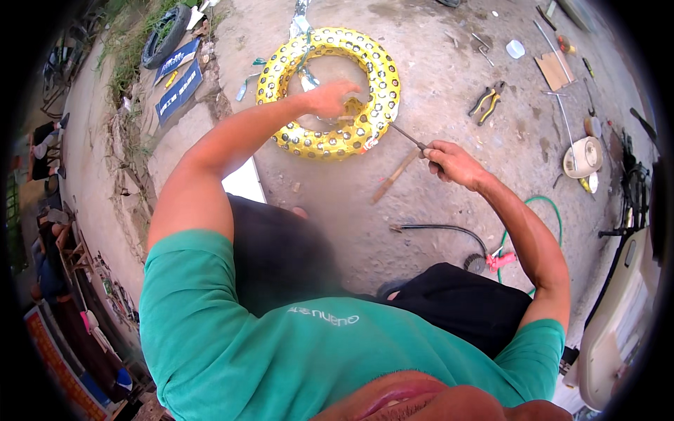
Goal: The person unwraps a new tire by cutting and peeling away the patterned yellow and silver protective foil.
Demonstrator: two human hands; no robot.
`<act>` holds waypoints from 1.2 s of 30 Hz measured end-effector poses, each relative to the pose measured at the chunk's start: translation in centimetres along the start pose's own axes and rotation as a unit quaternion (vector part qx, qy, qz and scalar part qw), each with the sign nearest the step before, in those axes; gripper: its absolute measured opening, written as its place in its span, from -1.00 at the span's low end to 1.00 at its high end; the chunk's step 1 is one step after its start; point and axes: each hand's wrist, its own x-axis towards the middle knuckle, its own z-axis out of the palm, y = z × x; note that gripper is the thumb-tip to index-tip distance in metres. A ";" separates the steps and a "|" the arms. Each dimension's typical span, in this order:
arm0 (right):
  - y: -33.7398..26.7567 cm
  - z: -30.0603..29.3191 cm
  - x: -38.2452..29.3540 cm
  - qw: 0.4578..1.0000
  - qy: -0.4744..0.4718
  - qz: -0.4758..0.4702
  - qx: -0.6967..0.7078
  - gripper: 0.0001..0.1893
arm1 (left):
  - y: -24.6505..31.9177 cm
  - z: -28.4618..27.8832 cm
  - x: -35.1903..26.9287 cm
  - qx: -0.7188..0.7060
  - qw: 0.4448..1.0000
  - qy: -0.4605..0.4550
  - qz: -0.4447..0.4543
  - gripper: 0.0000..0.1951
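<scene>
A tyre-like ring (387,68) in shiny yellow wrapping with dark hexagons lies on the ground in front of me. My left hand (335,98) is over its opening, beside a crumpled yellow flap; the view does not settle whether the fingers grip anything. In my right hand (453,164) is the end of a thin dark metal rod (406,135), whose far tip meets the ring's right edge. Under that rod, a wooden stick (395,176) lies on the concrete. Silvery-green plastic strips (307,79) run across the far side of the ring.
Right of the ring lie yellow-black pliers (489,102), a cardboard piece (555,71) and a beige dish (582,158). A black air hose (447,227) with a pink fitting (499,260) is near my right knee. An old tyre (166,36) and blue printed sheets (180,90) lie far left.
</scene>
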 end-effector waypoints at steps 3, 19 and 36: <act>-0.6 0.7 0.0 0.999 -0.015 -0.008 -0.042 -0.69 | 0.4 1.0 0.3 0.039 0.998 -0.025 0.034 -0.51; -4.6 9.3 1.9 0.973 -0.056 0.108 0.196 -0.56 | 4.0 -6.5 -2.5 0.040 0.995 -0.073 -0.050 -0.68; -5.9 6.7 4.8 0.987 -0.029 0.086 0.132 -0.68 | 3.8 -8.8 -3.0 -0.069 0.975 0.036 -0.207 -0.61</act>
